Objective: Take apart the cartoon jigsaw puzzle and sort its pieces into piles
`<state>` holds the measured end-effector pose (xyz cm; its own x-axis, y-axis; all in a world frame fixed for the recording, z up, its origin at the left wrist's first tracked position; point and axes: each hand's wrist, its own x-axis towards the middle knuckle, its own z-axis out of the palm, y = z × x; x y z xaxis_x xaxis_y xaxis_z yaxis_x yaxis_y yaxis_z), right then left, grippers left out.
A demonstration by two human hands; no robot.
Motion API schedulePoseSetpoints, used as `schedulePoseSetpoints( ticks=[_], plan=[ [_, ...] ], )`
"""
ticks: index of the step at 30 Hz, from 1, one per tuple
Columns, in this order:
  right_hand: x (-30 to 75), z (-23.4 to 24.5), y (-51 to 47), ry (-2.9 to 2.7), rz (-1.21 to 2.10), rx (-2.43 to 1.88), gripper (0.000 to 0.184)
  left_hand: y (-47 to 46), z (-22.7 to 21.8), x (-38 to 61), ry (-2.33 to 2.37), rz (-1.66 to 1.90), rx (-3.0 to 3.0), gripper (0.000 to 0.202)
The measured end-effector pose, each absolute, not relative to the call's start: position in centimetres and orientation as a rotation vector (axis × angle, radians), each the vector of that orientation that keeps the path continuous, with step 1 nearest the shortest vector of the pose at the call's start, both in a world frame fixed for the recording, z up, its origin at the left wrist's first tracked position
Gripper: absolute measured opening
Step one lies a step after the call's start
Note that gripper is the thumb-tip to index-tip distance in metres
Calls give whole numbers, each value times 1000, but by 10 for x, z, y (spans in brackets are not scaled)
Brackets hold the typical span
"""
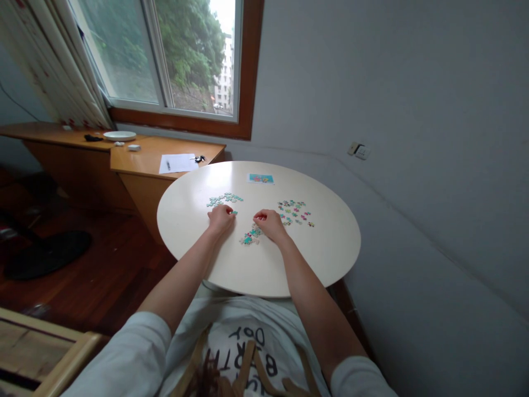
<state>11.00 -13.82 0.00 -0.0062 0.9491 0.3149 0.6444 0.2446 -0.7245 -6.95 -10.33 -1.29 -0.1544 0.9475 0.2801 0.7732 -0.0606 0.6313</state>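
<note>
Over the white oval table (231, 270), my left hand (221, 218) is closed in a pinch, with a small teal jigsaw puzzle piece (234, 213) at its fingertips. My right hand (268, 223) has its fingers pressed together just above a pile of jigsaw pieces (250, 238); whatever lies between those fingertips is too small to make out. Beyond my left hand lies a group of teal pieces (224, 199). Several mixed pink, green and yellow pieces (294, 209) are spread to the right of my right hand.
A small colourful picture card (260, 178) lies at the table's far side. Behind on the left, a wooden desk (144, 144) bears a sheet of paper (176, 163), keys (200, 159) and a white plate (119, 135). The wall (397, 165) stands close on the right.
</note>
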Motion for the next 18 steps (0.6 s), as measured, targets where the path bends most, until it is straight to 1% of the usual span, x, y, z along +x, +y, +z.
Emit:
schedulePoseSetpoints(
  ticks=[13, 18],
  plan=[
    [111, 0, -138, -1721, 509, -1489, 12, -108, -6, -76, 2036, 968, 1824, 18],
    [113, 1, -139, -1748, 501, -1532, 11, -112, -2, -73, 1961, 985, 1941, 12]
  ],
)
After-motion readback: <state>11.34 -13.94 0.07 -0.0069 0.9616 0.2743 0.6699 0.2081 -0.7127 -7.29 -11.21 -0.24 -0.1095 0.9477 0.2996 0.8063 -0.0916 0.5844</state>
